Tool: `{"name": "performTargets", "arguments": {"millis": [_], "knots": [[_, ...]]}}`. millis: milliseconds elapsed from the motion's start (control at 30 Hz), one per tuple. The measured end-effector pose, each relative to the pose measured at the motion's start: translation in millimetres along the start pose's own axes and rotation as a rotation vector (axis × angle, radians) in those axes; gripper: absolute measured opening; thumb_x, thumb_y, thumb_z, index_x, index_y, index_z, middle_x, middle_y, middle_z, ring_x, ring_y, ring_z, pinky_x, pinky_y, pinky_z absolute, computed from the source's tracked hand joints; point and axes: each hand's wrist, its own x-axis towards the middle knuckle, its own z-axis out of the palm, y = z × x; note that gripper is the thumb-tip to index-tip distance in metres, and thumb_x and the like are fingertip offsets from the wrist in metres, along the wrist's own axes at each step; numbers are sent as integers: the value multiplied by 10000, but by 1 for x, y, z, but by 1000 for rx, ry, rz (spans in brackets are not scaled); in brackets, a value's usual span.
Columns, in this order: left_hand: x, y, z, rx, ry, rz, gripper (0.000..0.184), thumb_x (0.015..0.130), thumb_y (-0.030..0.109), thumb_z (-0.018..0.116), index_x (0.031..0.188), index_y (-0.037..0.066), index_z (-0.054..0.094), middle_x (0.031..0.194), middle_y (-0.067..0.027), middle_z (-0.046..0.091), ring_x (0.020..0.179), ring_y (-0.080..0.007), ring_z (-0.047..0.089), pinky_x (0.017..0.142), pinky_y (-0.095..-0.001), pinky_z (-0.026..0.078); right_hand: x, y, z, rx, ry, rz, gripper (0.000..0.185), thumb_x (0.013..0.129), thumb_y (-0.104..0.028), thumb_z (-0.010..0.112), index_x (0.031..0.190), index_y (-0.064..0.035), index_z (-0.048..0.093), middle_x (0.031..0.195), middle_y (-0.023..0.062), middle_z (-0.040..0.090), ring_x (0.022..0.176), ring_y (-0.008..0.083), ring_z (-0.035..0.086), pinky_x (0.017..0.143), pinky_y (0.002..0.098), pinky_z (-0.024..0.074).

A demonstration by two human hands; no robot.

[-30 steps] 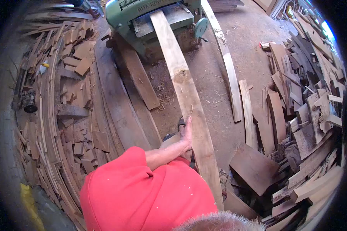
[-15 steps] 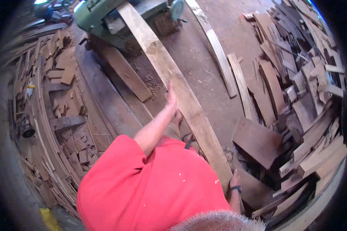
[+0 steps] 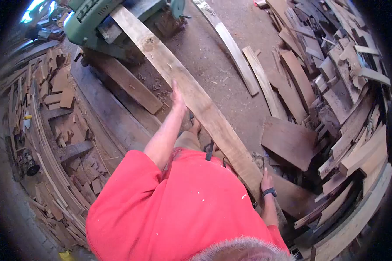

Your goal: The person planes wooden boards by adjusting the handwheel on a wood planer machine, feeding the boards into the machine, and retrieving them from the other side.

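A long pale wooden plank (image 3: 196, 102) runs slantwise through the view, its far end in the mouth of a green woodworking machine (image 3: 93, 19). My left hand (image 3: 177, 96) holds the plank's left edge around mid-length, with the thumb side up and some fingers hidden under the wood. At the near end, my right hand (image 3: 267, 180), with a dark watch on its wrist, grips the plank's right edge; part of its grip is out of sight. A dark knot marks the plank's face between my left hand and the machine.
Offcuts (image 3: 72, 82) lie heaped on the left, beside long boards (image 3: 104, 98). To the right are a large pile of scrap wood (image 3: 357, 108) and a broad brown board (image 3: 289, 141). A pale board (image 3: 231, 43) rests on the shaving-strewn floor beyond the plank.
The knot on the plank is a little nearer the machine, so the plank has moved forward slightly. Both hands stay on it. The view has shifted, moving the machine left in the picture.
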Motion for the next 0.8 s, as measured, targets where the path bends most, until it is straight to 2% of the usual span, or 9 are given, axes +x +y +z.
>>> {"name": "performTargets", "arguments": {"millis": [100, 167, 200, 333, 433, 500, 633, 733, 800], "knots": [[-5, -25, -7, -62, -17, -4, 962, 852, 757, 438, 1489, 52, 293, 1458, -155, 418, 1277, -335, 482, 1070, -482, 388, 7, -1, 13, 7, 41, -2, 819, 973, -599, 246, 948, 104, 665, 977, 374, 599, 998, 524, 571, 882, 564, 418], [-71, -9, 16, -208, -87, -268, 1007, 825, 796, 426, 1492, 54, 286, 1458, -157, 421, 1257, -343, 502, 1076, -501, 376, 17, 3, 22, -52, 8, 5, 837, 969, -612, 251, 949, 118, 659, 961, 388, 591, 990, 536, 568, 877, 572, 412], [-41, -57, -9, -187, -116, -299, 1031, 808, 816, 423, 1491, 57, 289, 1456, -156, 426, 1247, -344, 510, 1071, -512, 377, 19, 4, 26, -65, -1, -30, 837, 969, -612, 251, 949, 118, 659, 961, 388, 591, 990, 536, 568, 877, 572, 412], [-60, -106, -32, -9, -114, -221, 1096, 757, 864, 432, 1484, 52, 311, 1423, -170, 466, 1239, -341, 518, 1060, -501, 382, 32, -5, 44, -25, 25, -57, 848, 968, -617, 256, 905, 123, 664, 921, 387, 598, 952, 547, 576, 839, 585, 419], [-77, -114, -39, 545, 109, -312, 1109, 752, 858, 458, 1452, 5, 357, 1392, -187, 495, 1241, -328, 517, 1052, -449, 384, 26, -19, 44, -40, 54, -71, 838, 973, -605, 259, 874, 119, 670, 875, 383, 602, 910, 544, 590, 803, 593, 426], [-85, -109, -35, 416, -2, -279, 1115, 752, 849, 477, 1410, -47, 398, 1365, -201, 516, 1244, -325, 507, 1048, -418, 376, 17, -37, 34, -4, 4, -114, 877, 949, -669, 232, 954, 99, 655, 960, 376, 601, 1000, 523, 566, 837, 563, 425], [-80, -100, -28, 426, 60, -254, 1123, 750, 848, 478, 1360, -93, 425, 1312, -212, 547, 1196, -325, 549, 999, -416, 422, 24, -43, 43, -11, 77, -168, 822, 974, -604, 257, 909, 102, 673, 900, 379, 603, 929, 536, 590, 797, 587, 431], [-50, -122, -33, 504, 115, -94, 1168, 772, 847, 437, 1356, -164, 383, 1356, -247, 507, 1240, -348, 513, 1051, -384, 370, 34, -47, 50, -38, 49, -74, 818, 978, -597, 238, 951, 94, 675, 939, 369, 611, 963, 526, 586, 829, 574, 434], [-27, -138, -39, 541, 179, 22, 1169, 784, 843, 421, 1347, -181, 381, 1380, -273, 472, 1270, -351, 487, 1079, -356, 334, 40, -47, 56, 36, 89, -197, 815, 982, -591, 215, 993, 81, 676, 980, 361, 615, 997, 517, 579, 875, 560, 430]]}}
